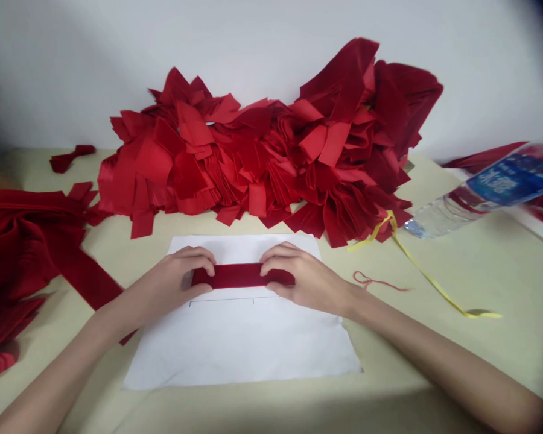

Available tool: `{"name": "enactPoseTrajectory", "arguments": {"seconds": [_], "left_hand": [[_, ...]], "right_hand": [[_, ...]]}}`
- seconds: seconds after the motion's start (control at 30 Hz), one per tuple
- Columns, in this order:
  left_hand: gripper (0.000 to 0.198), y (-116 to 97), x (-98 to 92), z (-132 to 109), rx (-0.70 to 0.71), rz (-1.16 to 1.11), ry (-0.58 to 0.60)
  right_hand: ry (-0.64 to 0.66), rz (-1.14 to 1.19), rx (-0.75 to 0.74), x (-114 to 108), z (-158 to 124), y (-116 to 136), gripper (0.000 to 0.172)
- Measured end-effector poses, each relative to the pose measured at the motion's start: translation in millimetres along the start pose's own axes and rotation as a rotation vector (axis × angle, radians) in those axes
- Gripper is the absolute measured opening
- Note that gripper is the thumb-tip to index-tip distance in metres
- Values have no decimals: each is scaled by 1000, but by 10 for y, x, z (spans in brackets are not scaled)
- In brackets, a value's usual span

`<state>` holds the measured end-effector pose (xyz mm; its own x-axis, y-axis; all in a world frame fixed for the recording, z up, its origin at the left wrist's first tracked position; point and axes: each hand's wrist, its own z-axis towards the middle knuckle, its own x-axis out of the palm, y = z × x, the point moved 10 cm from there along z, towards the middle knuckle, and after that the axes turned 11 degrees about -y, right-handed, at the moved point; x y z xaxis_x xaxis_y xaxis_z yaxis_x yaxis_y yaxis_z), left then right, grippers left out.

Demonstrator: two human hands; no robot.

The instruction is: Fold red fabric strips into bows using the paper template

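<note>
Strip of dark red fabric [242,276] lies crosswise on a white paper sheet [239,352] marked with thin pencil lines, its ends clamped between the left hand [176,278] and right hand [304,279], which stay apart. Behind, a heaped pile of cut red fabric pieces [253,157] sits on the cream surface [457,361], near a thin yellow ribbon [428,283].

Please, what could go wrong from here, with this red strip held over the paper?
The red fabric strip, held only at its ends by the left hand and right hand, might slip out of line with the drawn line on the white paper sheet. The plastic water bottle lies on its side beside the red fabric pile, so it could roll and, if open, wet the cloth.
</note>
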<state>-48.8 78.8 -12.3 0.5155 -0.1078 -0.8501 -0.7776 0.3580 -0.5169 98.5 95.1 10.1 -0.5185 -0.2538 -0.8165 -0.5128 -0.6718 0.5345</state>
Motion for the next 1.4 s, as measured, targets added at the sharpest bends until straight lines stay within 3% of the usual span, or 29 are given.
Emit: {"name": "enactPoseTrajectory", "arguments": {"seconds": [0.23, 0.43, 0.5, 0.63, 0.73, 0.87, 1.0, 1.13, 1.23, 1.4], "left_hand": [[10, 4, -2, 2, 10, -6, 5], [13, 9, 0, -9, -26, -20, 20], [16, 28, -46, -13, -45, -21, 5], [24, 162, -267, -26, -128, -45, -106], [25, 336, -454, -58, -255, -76, -236], [17, 239, -560, -23, -235, -112, -344], [11, -199, -435, 167, -98, -132, -272], [17, -598, -156, 393, -5, -151, -86], [17, -692, 16, 502, 6, -141, 0], [18, -640, 184, 545, -14, -147, 75]], "right_hand": [[-141, 66, -98, -178, 15, 166, 18], [-340, 88, -28, -761, 55, 33, 21], [-313, 75, 17, -848, 32, -53, 19], [-172, 79, 115, -718, -111, -234, 18], [-178, 74, 181, -616, -253, -344, 18], [-209, 27, 41, -528, -309, -178, 13], [-156, -1, -140, -378, -206, 96, 14], [-87, 3, -201, -192, -77, 195, 17], [-66, 0, -217, -91, -45, 174, 18], [-50, 10, -229, -25, -65, 120, 17]]}}
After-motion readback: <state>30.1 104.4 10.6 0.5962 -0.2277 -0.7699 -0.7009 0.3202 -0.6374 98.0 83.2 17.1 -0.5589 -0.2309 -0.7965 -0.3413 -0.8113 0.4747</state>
